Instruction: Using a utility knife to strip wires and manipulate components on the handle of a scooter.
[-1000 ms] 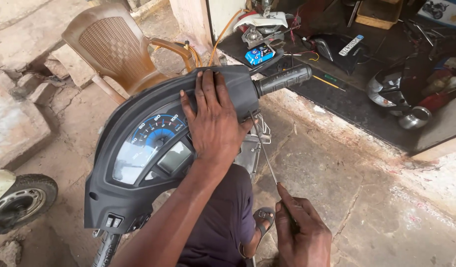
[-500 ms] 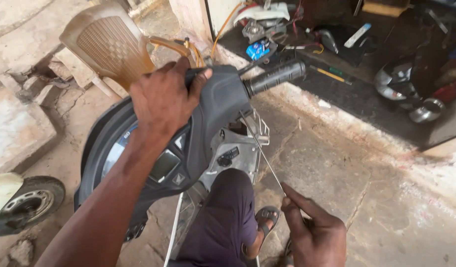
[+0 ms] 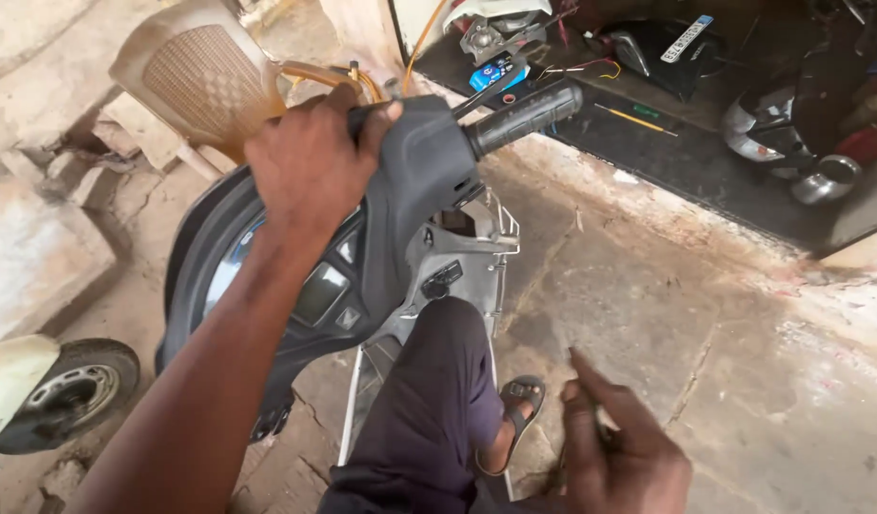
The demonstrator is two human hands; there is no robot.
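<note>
On one scooter handlebar cover (image 3: 414, 181), one left hand (image 3: 310, 167) grips.

Open stone floor (image 3: 667, 314) lay right of my right hand (image 3: 619, 447), free to pass. Handlebar cover (image 3: 400, 200) and grip (image 3: 524, 119) blocked way ahead under my left hand (image 3: 305, 167). Plastic chair (image 3: 196, 81) crowded far side. Wheel (image 3: 62, 395) closed off left. Cluttered ledge (image 3: 705, 162) walled right.

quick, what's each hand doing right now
Left hand: closed over the top edge of the scooter's handlebar cover.
Right hand: low beside the sandalled foot, fingers loosely curled; cannot tell whether it holds anything.
</note>
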